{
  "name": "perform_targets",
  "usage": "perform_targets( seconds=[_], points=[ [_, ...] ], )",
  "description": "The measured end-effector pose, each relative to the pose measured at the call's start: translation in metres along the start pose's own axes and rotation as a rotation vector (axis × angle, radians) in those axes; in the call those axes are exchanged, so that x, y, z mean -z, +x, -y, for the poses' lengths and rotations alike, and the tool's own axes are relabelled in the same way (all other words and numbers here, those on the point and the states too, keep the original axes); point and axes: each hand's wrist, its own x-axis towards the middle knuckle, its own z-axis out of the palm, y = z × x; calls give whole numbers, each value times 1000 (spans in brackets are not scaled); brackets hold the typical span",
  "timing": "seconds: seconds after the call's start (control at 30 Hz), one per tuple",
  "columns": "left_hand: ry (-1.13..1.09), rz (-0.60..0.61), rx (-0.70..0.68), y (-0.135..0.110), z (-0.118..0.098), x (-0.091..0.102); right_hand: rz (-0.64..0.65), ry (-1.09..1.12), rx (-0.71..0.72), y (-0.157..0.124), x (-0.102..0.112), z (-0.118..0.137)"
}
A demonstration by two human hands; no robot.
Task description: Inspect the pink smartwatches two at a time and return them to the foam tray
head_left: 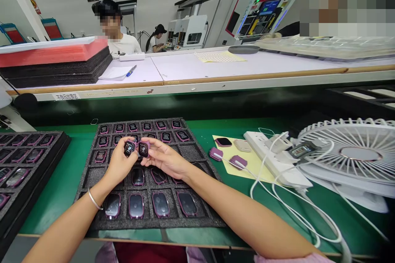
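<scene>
Above the rough grey foam tray, both hands pinch glossy, rounded-square watches.

The hands hold two purple-cased watches side by side above a compartmented foam tray.

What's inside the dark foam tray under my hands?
The foam tray holds purple-rimmed watches. Whatever lies directly behind your left hand and right hand can't be seen.

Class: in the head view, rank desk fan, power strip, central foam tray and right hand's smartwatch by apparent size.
Central foam tray
Desk fan, cut off by the edge
Power strip
Smartwatch in the right hand
</scene>
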Motion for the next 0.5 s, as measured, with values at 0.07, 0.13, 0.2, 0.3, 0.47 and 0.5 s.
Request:
perform_targets(
  seconds=[0.07, 0.13, 0.2, 0.3, 0.47, 0.5],
  points=[
    [23, 2, -4, 0, -1, 0, 1, 1, -5, 0, 0, 1],
    [49, 9, -11, -1, -1, 1, 9, 4, -8, -1, 0, 1],
    [71, 19, -15, -2, -1, 1, 19, 7, -9, -1, 0, 1],
    [92, 23, -22, -2, -1, 1, 28, -1, -6, -2, -1, 2],
    [86, 29, -26, -2, 1, 1, 29, -10, -2, -2, -2, 3],
    [81, 31, -25, -2, 2, 1, 29, -10, -1, -2, -2, 3]
  ],
)
